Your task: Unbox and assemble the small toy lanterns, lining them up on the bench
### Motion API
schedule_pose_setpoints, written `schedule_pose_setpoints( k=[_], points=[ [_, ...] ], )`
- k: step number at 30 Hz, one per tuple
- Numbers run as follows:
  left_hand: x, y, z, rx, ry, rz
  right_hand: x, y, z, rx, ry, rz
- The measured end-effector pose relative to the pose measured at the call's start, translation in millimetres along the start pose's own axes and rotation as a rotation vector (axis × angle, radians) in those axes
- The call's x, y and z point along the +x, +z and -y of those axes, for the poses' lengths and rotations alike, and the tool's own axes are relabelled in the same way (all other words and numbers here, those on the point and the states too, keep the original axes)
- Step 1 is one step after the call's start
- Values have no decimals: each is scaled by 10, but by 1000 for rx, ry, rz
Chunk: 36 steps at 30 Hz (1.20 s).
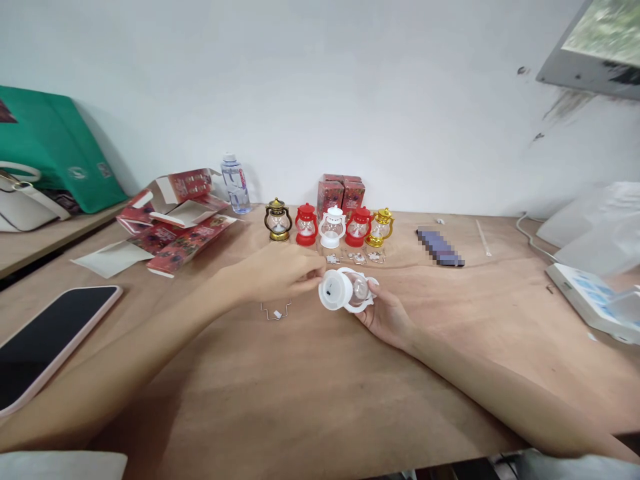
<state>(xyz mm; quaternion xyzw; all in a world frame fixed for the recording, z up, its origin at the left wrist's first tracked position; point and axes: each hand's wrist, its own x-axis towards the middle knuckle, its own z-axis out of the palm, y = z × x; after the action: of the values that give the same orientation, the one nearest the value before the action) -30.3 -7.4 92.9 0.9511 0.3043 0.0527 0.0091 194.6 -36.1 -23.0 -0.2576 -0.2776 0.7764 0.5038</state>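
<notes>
A small white lantern (335, 291) lies tilted in my right hand (383, 310), its round base turned up toward me. The fingers of that hand wrap around the lantern's top end. My left hand (287, 272) is closed, with thumb and fingertips together right beside the base's upper edge; what they pinch, if anything, is hidden. Below my left hand, a bent wire handle (276, 313) with a small white piece rests on the table. Behind, in a row, stand a black-and-gold lantern (278, 223), two red ones, a white lantern (333, 228) and a gold lantern (380, 229).
More wire handles (357, 258) lie before the row. Red boxes (342, 193) and a water bottle (235, 185) stand by the wall. Opened cartons (183, 223) and a large phone (50, 340) are on the left. A blurred phone (440, 248) and white power strip (593, 300) lie right.
</notes>
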Motion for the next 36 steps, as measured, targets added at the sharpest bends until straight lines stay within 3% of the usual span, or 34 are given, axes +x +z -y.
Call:
schedule_pose_setpoints(
  k=[7, 18, 22, 26, 28, 32, 36],
  points=[
    [-12, -32, -227, 92, 92, -104, 6, 5, 3, 22, 12, 35],
    [9, 1, -295, 167, 75, -73, -11, 13, 15, -16, 20, 107],
    [20, 27, -327, 178, -10, -115, -7, -5, 21, -50, 13, 103],
    [4, 23, -330, 39, -166, -217, -4, -40, 20, -94, 23, 97],
    [-4, 10, -317, -70, -217, -178, -6, -51, 17, -111, 29, 116],
    [1, -4, -289, -192, -224, 15, -17, -48, 14, -141, 22, 125],
    [2, 13, -283, -201, -213, 26, -28, -36, 13, -192, 20, 155]
  ],
)
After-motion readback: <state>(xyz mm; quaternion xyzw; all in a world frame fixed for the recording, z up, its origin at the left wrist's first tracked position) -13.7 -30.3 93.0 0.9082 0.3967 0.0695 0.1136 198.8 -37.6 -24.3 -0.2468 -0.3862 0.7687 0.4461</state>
